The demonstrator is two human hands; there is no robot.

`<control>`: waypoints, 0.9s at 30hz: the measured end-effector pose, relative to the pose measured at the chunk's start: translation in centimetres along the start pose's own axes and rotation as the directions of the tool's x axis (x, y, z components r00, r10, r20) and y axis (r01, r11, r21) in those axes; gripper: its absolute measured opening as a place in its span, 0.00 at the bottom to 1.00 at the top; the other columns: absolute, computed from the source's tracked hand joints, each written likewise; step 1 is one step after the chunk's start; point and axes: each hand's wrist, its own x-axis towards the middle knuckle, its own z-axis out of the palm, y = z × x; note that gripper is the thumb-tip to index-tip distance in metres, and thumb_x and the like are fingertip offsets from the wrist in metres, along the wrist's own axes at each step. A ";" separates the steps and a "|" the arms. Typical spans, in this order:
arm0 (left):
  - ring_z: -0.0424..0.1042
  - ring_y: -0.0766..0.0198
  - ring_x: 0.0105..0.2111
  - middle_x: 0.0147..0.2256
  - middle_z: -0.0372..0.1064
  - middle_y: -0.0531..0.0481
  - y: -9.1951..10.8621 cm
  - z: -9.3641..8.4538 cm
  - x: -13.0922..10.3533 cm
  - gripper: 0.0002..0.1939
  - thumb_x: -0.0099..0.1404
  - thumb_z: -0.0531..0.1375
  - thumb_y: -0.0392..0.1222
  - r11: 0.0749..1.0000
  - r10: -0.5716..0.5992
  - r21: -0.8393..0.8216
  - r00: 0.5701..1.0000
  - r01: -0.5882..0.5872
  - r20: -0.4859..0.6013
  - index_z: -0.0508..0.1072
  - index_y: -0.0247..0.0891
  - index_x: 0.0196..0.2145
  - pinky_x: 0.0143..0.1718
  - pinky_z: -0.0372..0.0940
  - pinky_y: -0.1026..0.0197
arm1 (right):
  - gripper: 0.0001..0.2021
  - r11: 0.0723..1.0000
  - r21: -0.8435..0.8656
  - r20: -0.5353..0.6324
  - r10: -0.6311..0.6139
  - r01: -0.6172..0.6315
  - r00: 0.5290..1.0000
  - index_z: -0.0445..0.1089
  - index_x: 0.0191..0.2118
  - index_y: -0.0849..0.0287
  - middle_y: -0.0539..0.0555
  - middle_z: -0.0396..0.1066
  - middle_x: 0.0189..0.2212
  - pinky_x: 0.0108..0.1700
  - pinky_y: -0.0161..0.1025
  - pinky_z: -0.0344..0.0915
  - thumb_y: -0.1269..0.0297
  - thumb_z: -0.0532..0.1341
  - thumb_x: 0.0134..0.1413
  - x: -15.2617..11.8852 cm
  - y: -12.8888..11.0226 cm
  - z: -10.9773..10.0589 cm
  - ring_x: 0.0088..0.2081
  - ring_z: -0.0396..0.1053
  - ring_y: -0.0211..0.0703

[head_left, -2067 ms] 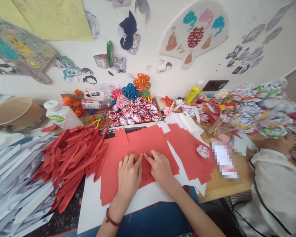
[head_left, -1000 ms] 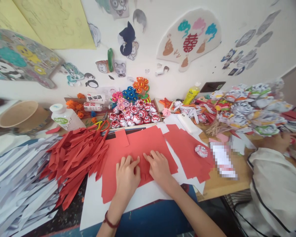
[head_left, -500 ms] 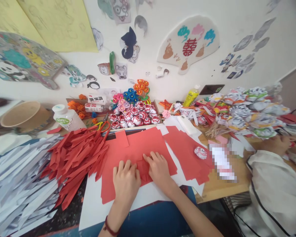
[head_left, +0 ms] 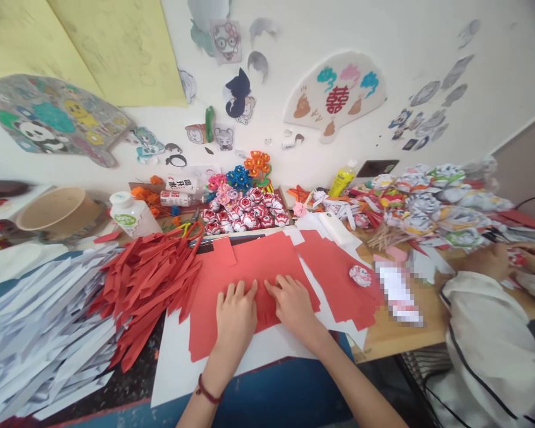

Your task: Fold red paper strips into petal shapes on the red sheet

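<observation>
Forward slides the left hand (head_left: 237, 315), index finger now level with the right hand's (head_left: 294, 306).
Both are open, fingertips down, the folded paper (head_left: 266, 304) between them on the red sheet (head_left: 220, 276), red strips (head_left: 147, 279) off to their left.

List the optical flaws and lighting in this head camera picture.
Head view: wide-angle stretch makes the white-capped bottle lean outward; soft light, no hard shadows beside the left hand or right hand. Also head view: coarse pixel blocks break up the white item on the wooden tabletop.
</observation>
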 end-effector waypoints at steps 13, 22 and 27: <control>0.67 0.57 0.37 0.32 0.69 0.47 -2.1 0.4 2.4 0.12 0.66 0.55 0.44 0.817 -0.169 -0.547 0.983 0.182 0.075 0.73 0.37 0.28 0.40 0.59 0.55 | 0.13 0.967 0.254 -0.043 0.036 -0.024 0.998 0.75 0.48 0.53 0.53 0.70 0.33 0.39 0.38 0.61 0.67 0.54 0.67 -0.9 0.0 -0.3 0.36 0.68 0.41; 0.67 0.64 0.33 0.32 0.69 0.51 -3.0 -2.5 3.4 0.09 0.66 0.54 0.43 0.631 0.156 -0.774 0.986 -0.048 0.066 0.72 0.39 0.32 0.37 0.62 0.62 | 0.15 0.430 0.892 0.151 0.008 -0.140 0.988 0.77 0.36 0.61 0.52 0.73 0.27 0.31 0.35 0.62 0.52 0.65 0.53 1.9 2.4 -1.2 0.28 0.67 0.39; 0.70 0.62 0.37 0.39 0.73 0.48 -4.4 -2.2 2.1 0.14 0.67 0.54 0.50 0.560 0.066 -0.828 0.994 0.032 0.083 0.74 0.39 0.41 0.41 0.63 0.61 | 0.17 0.222 0.957 0.162 0.120 -0.185 0.979 0.72 0.27 0.62 0.48 0.66 0.18 0.27 0.34 0.58 0.50 0.67 0.50 1.9 1.8 -0.9 0.21 0.62 0.35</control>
